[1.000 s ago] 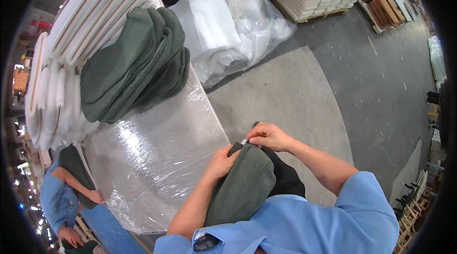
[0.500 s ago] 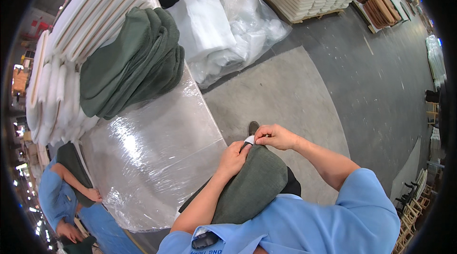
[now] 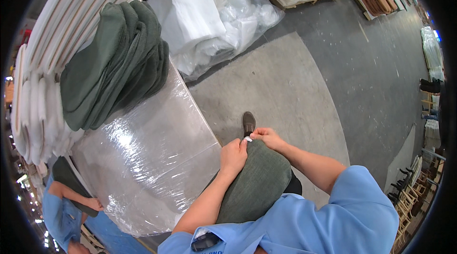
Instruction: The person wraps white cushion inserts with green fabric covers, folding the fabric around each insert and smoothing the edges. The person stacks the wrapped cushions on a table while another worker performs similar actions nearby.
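Note:
A dark green fabric cushion (image 3: 259, 175) lies across my lap, tilted, its upper end held between both hands. My left hand (image 3: 233, 158) is closed, fingers and thumb pinching the cover's edge at that end. Close beside it, my right hand (image 3: 267, 138) pinches the same edge from the right. A small bit of white padding (image 3: 247, 139) shows between my fingertips. Whether a zipper or seam lies under the fingers is too small to tell.
At my left stands a plastic-wrapped table (image 3: 157, 168), bearing a pile of green covers (image 3: 119, 63) and stacked white pads (image 3: 71, 21). Ahead lies a clear bag of white padding (image 3: 238, 25). A co-worker (image 3: 64, 206) holds a green piece at lower left. Chair frames (image 3: 409, 192) stand at right.
Both hands have drawn closer together at the cushion's end, and less white padding shows there. The view has shifted, so more of my shoe appears.

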The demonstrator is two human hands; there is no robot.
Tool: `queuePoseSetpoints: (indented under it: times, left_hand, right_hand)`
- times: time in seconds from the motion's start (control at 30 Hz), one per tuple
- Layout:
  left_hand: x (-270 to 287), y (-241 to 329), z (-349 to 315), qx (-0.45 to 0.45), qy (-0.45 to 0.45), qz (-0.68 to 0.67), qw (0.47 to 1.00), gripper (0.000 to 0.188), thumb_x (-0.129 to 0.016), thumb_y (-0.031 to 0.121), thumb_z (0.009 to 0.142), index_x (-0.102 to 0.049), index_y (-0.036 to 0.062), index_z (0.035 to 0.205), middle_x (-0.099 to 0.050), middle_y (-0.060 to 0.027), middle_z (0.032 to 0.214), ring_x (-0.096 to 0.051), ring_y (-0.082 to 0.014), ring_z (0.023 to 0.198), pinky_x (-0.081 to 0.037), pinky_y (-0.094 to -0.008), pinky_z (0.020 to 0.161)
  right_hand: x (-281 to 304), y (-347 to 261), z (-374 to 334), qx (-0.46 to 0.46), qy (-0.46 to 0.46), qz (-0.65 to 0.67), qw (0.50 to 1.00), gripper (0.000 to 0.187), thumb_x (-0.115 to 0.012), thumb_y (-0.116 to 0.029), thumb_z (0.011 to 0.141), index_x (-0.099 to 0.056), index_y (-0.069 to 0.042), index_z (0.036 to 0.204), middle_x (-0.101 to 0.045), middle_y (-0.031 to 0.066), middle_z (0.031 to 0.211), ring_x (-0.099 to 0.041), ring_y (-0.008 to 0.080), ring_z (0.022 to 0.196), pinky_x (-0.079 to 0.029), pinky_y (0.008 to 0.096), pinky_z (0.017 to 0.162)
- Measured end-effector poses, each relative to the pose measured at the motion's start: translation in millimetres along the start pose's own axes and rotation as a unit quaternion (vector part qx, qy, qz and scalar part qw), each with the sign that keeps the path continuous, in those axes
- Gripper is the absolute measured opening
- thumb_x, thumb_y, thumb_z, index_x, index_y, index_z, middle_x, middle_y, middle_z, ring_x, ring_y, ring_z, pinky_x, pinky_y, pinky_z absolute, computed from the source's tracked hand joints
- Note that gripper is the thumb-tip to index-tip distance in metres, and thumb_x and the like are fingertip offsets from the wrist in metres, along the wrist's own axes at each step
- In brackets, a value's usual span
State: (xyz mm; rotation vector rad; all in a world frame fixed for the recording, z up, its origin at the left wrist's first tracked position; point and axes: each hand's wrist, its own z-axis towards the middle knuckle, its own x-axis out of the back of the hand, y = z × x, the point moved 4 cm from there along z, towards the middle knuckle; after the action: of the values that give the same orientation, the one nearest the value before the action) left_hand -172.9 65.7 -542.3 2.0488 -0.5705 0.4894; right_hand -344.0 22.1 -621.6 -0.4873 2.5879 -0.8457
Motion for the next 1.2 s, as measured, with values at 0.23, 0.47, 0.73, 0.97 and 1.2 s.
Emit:
queuePoseSetpoints:
  times: [0.23,0.47,0.73,0.97,1.2]
  left_hand:
    - [-5,-1,6,0.021,-0.029,0.036,0.999,0.045,-0.060,0.037,0.103,-0.066,-0.0032,0.083,-0.068,-0.0292,0.084,-0.067,-0.0496,0.083,-0.050,-0.0572,0.074]
    - [2,12,5,-0.008,-0.072,0.021,0.997,0.049,-0.060,0.040,0.103,-0.067,-0.0042,0.084,-0.069,-0.0273,0.083,-0.068,-0.0481,0.082,-0.050,-0.0559,0.074]
    - [-14,0,6,-0.062,-0.010,0.039,0.997,0.043,-0.064,0.032,0.102,-0.071,-0.0065,0.083,-0.066,-0.0260,0.087,-0.064,-0.0444,0.088,-0.049,-0.0536,0.081]
    - [-5,9,14,-0.120,0.012,0.148,0.982,0.032,-0.069,0.025,0.097,-0.077,-0.0046,0.085,-0.068,-0.0171,0.100,-0.060,-0.0381,0.110,-0.043,-0.0541,0.108]
    - [8,3,20,-0.195,-0.041,0.218,0.955,0.029,-0.071,0.024,0.094,-0.079,-0.0032,0.086,-0.069,-0.0190,0.105,-0.054,-0.0465,0.131,-0.029,-0.0618,0.123]
  right_hand:
    - [-8,20,-5,-0.101,-0.007,0.181,0.978,0.018,-0.072,-0.025,0.103,-0.071,-0.007,0.104,-0.072,0.0008,0.094,-0.066,0.0112,0.080,-0.055,0.0298,0.073]
    - [-6,-9,-45,-0.022,0.008,0.194,0.981,0.018,-0.073,-0.023,0.103,-0.071,-0.006,0.105,-0.071,0.0011,0.099,-0.066,0.0104,0.089,-0.054,0.0292,0.076]
    - [-1,24,-19,0.040,0.000,0.133,0.990,0.019,-0.071,-0.023,0.105,-0.066,-0.007,0.094,-0.067,-0.0023,0.087,-0.059,0.0061,0.076,-0.050,0.0262,0.068]
    - [-11,35,-1,-0.172,-0.099,0.226,0.954,0.013,-0.067,-0.016,0.105,-0.067,-0.008,0.095,-0.070,0.0005,0.089,-0.065,0.0100,0.075,-0.056,0.0299,0.068]
    - [-28,45,9,-0.290,-0.209,0.239,0.903,0.006,-0.064,-0.012,0.105,-0.068,-0.007,0.103,-0.072,0.0025,0.093,-0.070,0.0130,0.081,-0.060,0.0338,0.074]
